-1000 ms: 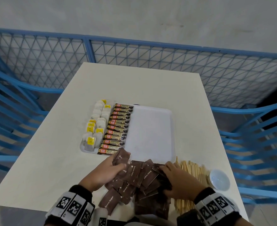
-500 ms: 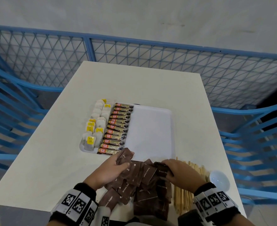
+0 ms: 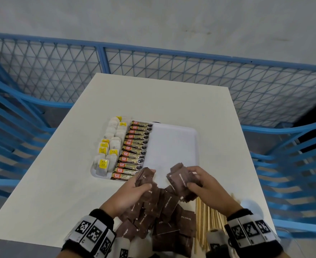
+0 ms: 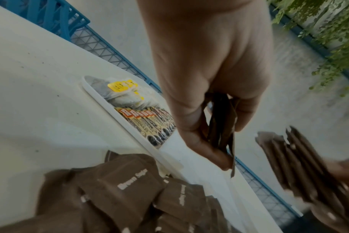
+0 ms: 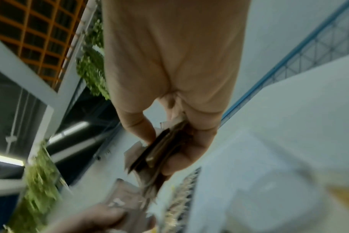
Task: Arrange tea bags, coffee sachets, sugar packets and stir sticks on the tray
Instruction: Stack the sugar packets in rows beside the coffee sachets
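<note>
A white tray (image 3: 174,144) lies mid-table with tea bags (image 3: 109,146) in its left columns and a column of coffee sachets (image 3: 134,151) beside them; its right part is bare. Brown sugar packets (image 3: 164,220) are heaped at the table's near edge. My left hand (image 3: 134,190) grips a few sugar packets (image 4: 221,126) above the tray's near rim. To its right, my right hand (image 3: 200,185) holds a thicker stack of sugar packets (image 3: 181,176), seen edge-on in the right wrist view (image 5: 159,151). Wooden stir sticks (image 3: 207,220) lie right of the heap.
A small white bowl (image 3: 254,207) sits near the table's right front corner, partly hidden by my right wrist. Blue mesh fencing (image 3: 153,66) surrounds the table on the far side and both flanks. The far half of the table (image 3: 159,101) is bare.
Both hands have risen from the heap with sugar packets. The right hand has lifted a stack up and toward the tray; the left has kept its few packets near the tray's rim.
</note>
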`<control>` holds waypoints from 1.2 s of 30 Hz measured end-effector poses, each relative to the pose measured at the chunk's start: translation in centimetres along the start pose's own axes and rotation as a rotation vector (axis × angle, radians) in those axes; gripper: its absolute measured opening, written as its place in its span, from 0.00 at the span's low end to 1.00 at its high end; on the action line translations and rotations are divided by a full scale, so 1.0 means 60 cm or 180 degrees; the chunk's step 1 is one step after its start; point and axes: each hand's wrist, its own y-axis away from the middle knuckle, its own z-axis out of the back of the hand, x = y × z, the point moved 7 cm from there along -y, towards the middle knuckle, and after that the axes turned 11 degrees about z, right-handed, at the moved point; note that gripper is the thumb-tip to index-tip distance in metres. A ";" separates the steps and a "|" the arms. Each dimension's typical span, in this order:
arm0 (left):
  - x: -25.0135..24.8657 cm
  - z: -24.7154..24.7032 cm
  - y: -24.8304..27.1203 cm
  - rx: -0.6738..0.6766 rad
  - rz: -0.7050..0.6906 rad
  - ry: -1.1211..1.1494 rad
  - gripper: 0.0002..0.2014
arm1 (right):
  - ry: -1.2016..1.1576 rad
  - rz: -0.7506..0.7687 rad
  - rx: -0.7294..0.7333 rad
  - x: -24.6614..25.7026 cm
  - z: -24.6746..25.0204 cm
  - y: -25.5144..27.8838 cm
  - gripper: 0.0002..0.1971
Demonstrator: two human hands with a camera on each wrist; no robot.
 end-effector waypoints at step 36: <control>-0.042 0.027 0.021 0.0789 0.0411 0.2669 0.13 | 0.1661 0.1679 0.0747 0.153 -0.178 -0.095 0.54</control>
